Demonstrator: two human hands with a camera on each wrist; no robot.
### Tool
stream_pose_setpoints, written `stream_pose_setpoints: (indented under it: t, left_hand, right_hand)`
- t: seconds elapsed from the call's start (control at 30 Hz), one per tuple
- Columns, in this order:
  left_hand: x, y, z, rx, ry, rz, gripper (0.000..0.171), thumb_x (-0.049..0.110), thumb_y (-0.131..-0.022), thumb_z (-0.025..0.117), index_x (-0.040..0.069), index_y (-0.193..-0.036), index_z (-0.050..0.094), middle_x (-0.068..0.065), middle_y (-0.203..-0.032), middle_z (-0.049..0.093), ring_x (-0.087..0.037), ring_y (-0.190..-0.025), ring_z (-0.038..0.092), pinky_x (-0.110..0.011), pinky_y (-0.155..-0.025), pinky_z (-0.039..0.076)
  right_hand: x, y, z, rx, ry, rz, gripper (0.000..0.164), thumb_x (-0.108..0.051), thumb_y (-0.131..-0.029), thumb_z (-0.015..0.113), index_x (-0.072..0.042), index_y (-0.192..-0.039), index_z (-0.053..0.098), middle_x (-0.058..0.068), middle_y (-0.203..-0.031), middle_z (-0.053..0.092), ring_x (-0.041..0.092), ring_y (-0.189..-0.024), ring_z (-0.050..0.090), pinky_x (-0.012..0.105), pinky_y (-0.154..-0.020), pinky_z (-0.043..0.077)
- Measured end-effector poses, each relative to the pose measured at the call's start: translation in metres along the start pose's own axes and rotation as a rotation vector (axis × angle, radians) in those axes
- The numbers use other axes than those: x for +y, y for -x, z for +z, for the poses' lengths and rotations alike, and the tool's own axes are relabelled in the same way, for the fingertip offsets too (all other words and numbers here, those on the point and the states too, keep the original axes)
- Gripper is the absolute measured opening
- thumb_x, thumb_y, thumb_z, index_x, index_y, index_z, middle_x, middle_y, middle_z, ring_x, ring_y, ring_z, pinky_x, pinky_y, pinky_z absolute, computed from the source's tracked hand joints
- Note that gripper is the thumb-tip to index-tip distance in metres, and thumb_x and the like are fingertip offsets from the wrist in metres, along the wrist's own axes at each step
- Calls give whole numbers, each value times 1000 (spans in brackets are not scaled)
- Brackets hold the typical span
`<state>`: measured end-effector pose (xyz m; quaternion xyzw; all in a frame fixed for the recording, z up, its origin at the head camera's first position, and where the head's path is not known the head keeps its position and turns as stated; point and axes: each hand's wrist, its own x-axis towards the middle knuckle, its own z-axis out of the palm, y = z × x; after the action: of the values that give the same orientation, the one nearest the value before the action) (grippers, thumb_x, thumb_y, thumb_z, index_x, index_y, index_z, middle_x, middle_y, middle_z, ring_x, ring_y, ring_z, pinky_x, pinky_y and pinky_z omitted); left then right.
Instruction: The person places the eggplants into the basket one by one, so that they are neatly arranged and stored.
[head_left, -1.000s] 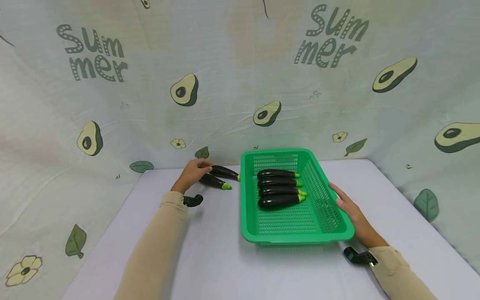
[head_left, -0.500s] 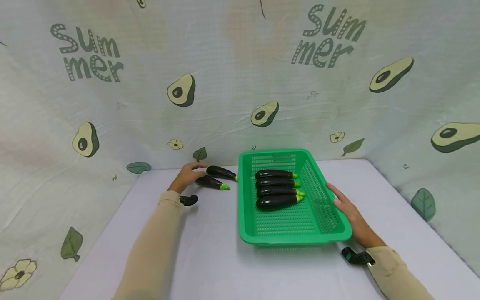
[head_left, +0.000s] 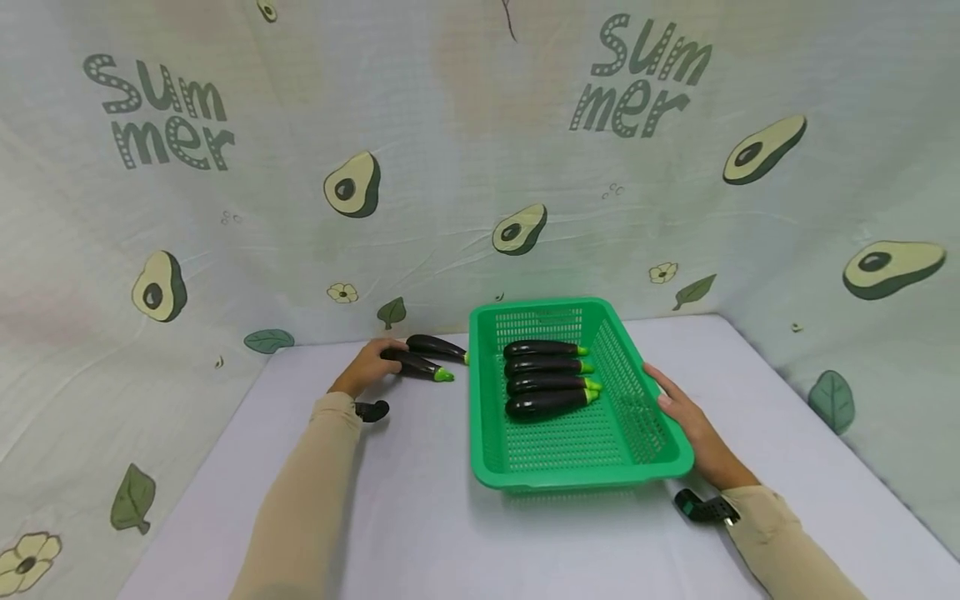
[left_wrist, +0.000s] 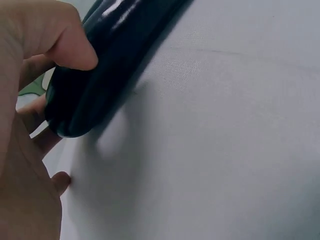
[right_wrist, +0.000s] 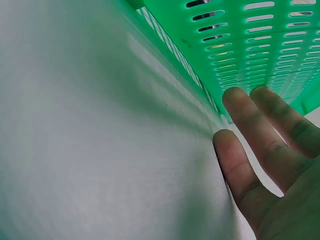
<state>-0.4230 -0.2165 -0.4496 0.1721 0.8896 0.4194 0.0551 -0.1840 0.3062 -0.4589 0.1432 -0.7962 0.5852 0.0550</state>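
Observation:
My left hand (head_left: 372, 364) pinches the blunt end of a dark eggplant (head_left: 412, 363), its green stem pointing right. In the left wrist view the thumb (left_wrist: 75, 47) presses on top of the glossy eggplant (left_wrist: 107, 65), with other fingers beneath it. Just behind lies a second eggplant (head_left: 437, 347), its stem end by the green basket (head_left: 570, 478). Against the basket's right side rests my right hand (head_left: 697, 429). Its straight fingers (right_wrist: 260, 127) touch the slotted wall (right_wrist: 245, 45) from outside, low by the table.
Inside the basket, several eggplants (head_left: 547, 403) lie in a row, stems to the right. The white table (head_left: 420, 517) meets a patterned cloth backdrop (head_left: 435, 167) at its back and sides.
My left hand has come down and back to the left from the rear eggplant, and now grips the nearer one. The right hand stays at the basket; the view has shifted slightly.

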Motion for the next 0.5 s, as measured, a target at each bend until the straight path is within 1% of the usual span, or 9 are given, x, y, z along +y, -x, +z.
stream_pose_setpoints:
  t: [0.1,0.17,0.23,0.37,0.43,0.5]
  left_hand:
    - [1,-1,-3,-24,-56,-2,50,10,-85,63,5,-134,60,-23,-151,37,-42,-142,27,-59,-114,20]
    - [-1,-1,-3,-39,-86,-9,50,11,-84,65,7,-134,59,-23,-151,36,-42,-141,27,-60,-114,21]
    - [-3,-2,-4,-36,-123,0,51,10,-82,66,9,-132,60,-23,-148,39,-41,-138,31,-60,-112,24]
    - [-6,-3,-7,-26,-201,43,50,9,-80,71,12,-129,61,-21,-137,49,-37,-127,41,-58,-107,32]
    - [-9,-1,-7,-26,-219,47,50,9,-79,73,12,-128,62,-21,-133,51,-36,-124,44,-57,-106,33]
    - [-12,2,-7,-32,-215,35,50,9,-79,74,13,-127,62,-20,-132,52,-35,-123,45,-57,-106,33]
  right_hand:
    - [-1,-1,-1,3,9,-4,53,-30,-111,28,-25,-163,16,14,-166,10,0,-137,25,10,-96,30]
    - [-1,-2,-1,4,18,-1,53,-30,-111,28,-26,-163,16,13,-166,10,1,-137,25,11,-96,29]
    - [0,-3,-1,4,16,2,53,-31,-111,27,-27,-162,16,12,-166,10,3,-137,25,12,-96,30]
    - [0,-2,-1,9,17,9,53,-31,-111,27,-27,-163,15,12,-166,8,7,-141,21,11,-96,28]
    - [0,-1,-1,10,23,19,53,-32,-111,28,-27,-163,15,11,-167,8,10,-143,19,12,-96,27]
    - [-1,-1,0,9,24,28,53,-33,-111,28,-28,-163,16,10,-167,9,13,-143,19,13,-97,27]
